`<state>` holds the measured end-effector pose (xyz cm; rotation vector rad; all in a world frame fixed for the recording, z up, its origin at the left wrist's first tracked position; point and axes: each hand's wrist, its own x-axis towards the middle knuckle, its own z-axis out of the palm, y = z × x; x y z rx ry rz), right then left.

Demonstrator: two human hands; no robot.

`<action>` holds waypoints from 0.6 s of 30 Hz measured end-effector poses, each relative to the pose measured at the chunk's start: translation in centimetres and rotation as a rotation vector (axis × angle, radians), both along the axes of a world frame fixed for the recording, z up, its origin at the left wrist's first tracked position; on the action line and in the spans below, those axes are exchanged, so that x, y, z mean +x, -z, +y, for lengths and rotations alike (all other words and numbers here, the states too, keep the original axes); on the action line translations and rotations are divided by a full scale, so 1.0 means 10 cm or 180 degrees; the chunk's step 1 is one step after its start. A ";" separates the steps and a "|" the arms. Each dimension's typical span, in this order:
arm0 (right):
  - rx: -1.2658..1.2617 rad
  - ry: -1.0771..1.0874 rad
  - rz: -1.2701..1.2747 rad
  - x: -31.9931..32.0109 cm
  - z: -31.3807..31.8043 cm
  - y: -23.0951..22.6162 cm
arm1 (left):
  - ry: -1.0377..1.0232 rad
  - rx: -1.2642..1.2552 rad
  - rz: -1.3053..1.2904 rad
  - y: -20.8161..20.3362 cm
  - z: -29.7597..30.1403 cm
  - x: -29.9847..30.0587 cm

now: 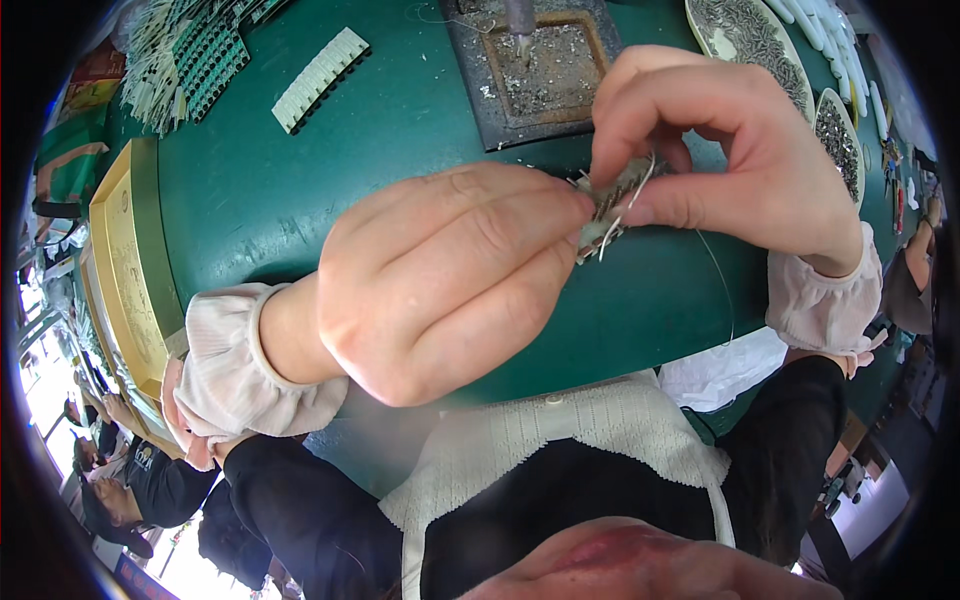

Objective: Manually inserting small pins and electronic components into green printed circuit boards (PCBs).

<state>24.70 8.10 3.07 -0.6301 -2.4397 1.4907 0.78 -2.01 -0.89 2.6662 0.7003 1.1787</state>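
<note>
As left hand pinches strip above surface, inward from near edge, right hand touches pale wire, its grip unclear to me; step seems wire positioning, next needing steady hold.

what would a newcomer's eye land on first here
Probably the left hand, large near the centre, pinching a small pinned strip, with the right hand meeting it from the right. Next, perhaps, the dark, debris-strewn tray at the top, and the gold box toward the left edge of the green table.
</note>
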 end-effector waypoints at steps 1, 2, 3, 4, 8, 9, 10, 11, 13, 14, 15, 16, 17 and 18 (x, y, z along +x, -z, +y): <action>-0.0001 0.0009 -0.0003 0.00 -0.01 -0.01 | 0.0012 -0.0010 -0.0013 0.00 0.00 0.00; 0.0037 -0.0034 -0.0066 0.00 -0.02 -0.01 | 0.0023 -0.0020 -0.0026 0.00 0.00 0.01; 0.0076 -0.0085 -0.0125 -0.01 -0.03 -0.02 | 0.0023 -0.0021 -0.0025 0.00 -0.01 0.01; 0.0074 -0.0085 -0.0125 -0.01 -0.03 -0.02 | -0.0014 0.0045 0.0001 0.00 -0.01 0.01; -0.0014 -0.0081 -0.0153 -0.02 -0.04 -0.04 | -0.0064 0.0102 0.0034 -0.01 -0.04 0.01; -0.0035 -0.0089 -0.0135 -0.03 -0.03 -0.03 | -0.0067 0.0099 0.0036 0.00 -0.04 0.01; -0.0038 -0.0094 -0.0133 -0.03 -0.03 -0.03 | -0.0017 0.0089 0.0007 0.00 -0.03 0.01; 0.0013 -0.0073 -0.0051 -0.03 -0.02 -0.03 | 0.0033 0.0080 -0.0022 0.01 -0.02 0.01; 0.0064 -0.0031 0.0022 0.00 -0.01 -0.03 | 0.0062 0.0023 -0.0071 0.04 0.02 0.01; -0.0022 0.0176 -0.0068 0.05 0.00 -0.05 | 0.0083 -0.0033 -0.0118 0.05 0.03 0.00; -0.0108 0.0357 -0.0146 0.08 0.02 -0.06 | 0.0064 -0.0033 -0.0111 0.05 0.03 0.00; -0.0193 0.0538 -0.0226 0.09 0.03 -0.06 | 0.0063 -0.0044 -0.0096 0.04 0.03 0.00; -0.0194 0.0518 -0.0220 0.05 -0.01 -0.06 | 0.0060 -0.0054 -0.0080 0.03 0.02 -0.01; 0.0061 0.0398 0.0131 0.00 -0.08 -0.05 | 0.0070 -0.0055 -0.0083 0.02 0.02 0.00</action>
